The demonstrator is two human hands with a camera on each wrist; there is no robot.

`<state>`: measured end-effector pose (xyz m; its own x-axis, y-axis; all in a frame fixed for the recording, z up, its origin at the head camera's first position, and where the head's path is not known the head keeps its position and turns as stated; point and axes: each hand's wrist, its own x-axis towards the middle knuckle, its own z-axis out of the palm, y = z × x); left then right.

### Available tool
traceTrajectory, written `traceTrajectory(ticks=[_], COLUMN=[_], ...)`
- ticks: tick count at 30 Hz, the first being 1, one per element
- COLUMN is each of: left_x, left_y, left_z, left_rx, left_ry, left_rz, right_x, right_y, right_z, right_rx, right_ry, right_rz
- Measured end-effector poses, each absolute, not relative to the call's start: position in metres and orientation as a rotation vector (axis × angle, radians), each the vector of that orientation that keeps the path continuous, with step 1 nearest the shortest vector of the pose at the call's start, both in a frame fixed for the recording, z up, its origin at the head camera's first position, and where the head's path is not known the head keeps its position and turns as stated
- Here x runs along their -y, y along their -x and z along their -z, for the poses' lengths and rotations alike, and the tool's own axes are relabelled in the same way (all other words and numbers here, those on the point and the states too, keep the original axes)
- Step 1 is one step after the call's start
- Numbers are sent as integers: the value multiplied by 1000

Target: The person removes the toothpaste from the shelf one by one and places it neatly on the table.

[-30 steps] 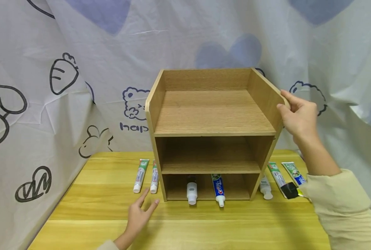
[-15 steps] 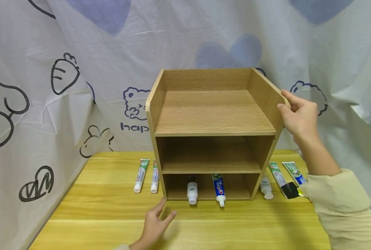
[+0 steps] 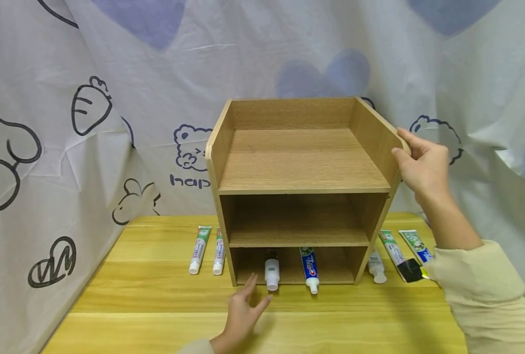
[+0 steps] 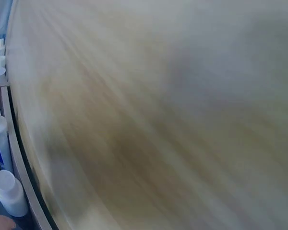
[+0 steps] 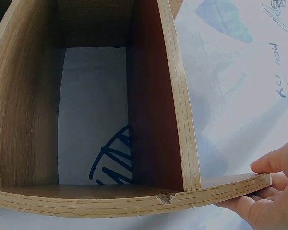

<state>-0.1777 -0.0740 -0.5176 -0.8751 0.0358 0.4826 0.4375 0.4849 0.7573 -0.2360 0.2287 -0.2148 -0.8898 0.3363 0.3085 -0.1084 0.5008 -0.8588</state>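
A wooden shelf unit point(image 3: 304, 190) stands on the table. My right hand point(image 3: 423, 160) grips the top front corner of its right side panel point(image 5: 221, 190), thumb on the inner face and fingers outside. My left hand point(image 3: 241, 314) hovers low in front of the bottom compartment, fingers apart and holding nothing. Its fingertips are just left of a white tube point(image 3: 272, 274), which lies in that compartment with its cap point(image 4: 6, 181) toward me. To the right of it is a blue toothpaste tube point(image 3: 309, 269), its cap poking out over the shelf's front edge.
On the table left of the unit lie two green-and-white toothpaste tubes point(image 3: 199, 250). To the right are a white tube point(image 3: 376, 268), a green-and-white tube point(image 3: 392, 248) and a green-and-blue tube point(image 3: 415, 245), partly behind my sleeve point(image 3: 477, 280). A printed cloth point(image 3: 156, 98) hangs behind the table.
My left hand has moved right, from beside the left-hand toothpaste tubes to the white tube in the bottom compartment. The right hand and the unit have stayed in place.
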Motion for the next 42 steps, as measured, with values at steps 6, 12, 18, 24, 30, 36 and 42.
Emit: traceTrajectory(ticks=[6, 12, 18, 24, 30, 36, 42], left_x=[60, 46, 35, 27, 24, 20, 15], left_y=[188, 197, 203, 207, 209, 210, 212], left_z=[517, 520, 529, 533, 540, 545, 545], left_rx=[2314, 2283, 2269, 2256, 2269, 2288, 2301], left_ry=[306, 244, 152, 64, 17, -18, -25], left_rz=[1427, 1418, 1349, 1359, 1311, 1308, 1246], right_x=[-228, -228, -228, -228, -228, -228, -228], right_y=[236, 236, 236, 236, 235, 236, 236], right_z=[215, 215, 216, 216, 216, 217, 216], right_rx=[2307, 2302, 2300, 2298, 2299, 2290, 2284], right_ry=[188, 193, 191, 204, 199, 194, 195], right_rz=[-1360, -1357, -1368, -1348, -1374, -1370, -1362])
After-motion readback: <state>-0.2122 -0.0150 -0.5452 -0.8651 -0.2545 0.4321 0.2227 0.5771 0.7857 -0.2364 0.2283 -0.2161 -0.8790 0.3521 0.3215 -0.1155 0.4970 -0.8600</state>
